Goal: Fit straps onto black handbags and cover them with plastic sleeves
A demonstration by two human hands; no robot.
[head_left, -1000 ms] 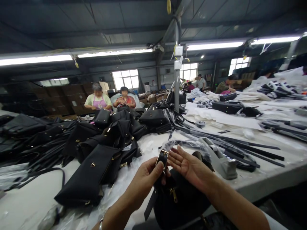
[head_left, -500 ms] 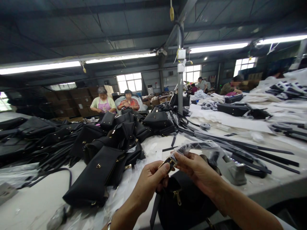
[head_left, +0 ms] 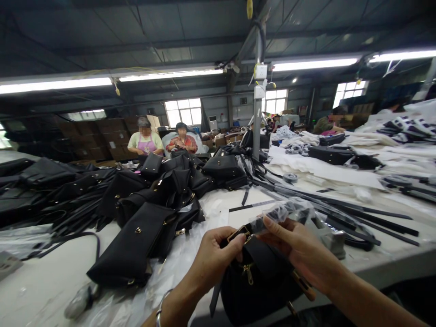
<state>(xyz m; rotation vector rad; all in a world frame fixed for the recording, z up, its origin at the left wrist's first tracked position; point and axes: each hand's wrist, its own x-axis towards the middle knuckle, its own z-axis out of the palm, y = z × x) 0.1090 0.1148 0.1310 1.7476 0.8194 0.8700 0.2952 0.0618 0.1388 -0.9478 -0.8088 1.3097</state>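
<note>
My left hand (head_left: 216,250) is closed, with thumb and fingers pinching a gold buckle (head_left: 238,234) at the end of a black strap. Close to it on the right, my right hand (head_left: 294,240) grips the same strap (head_left: 281,212), wrapped here in clear plastic film. Beneath both hands lies a black handbag (head_left: 260,295) with a gold zipper pull (head_left: 250,274) near its top. An orange-brown elongated piece (head_left: 304,285) shows at the bag's right side, below my right wrist; its kind is unclear.
Black bags (head_left: 136,245) are heaped to the left and centre of the white table (head_left: 51,281). Long black straps (head_left: 371,220) and a grey metal block (head_left: 335,243) lie to the right. A metal post (head_left: 257,131) rises mid-table. Two people (head_left: 146,141) work across it.
My right hand has shifted slightly right along the strap, away from the buckle. More of the bag's top shows between the hands, and the orange-brown piece is now visible.
</note>
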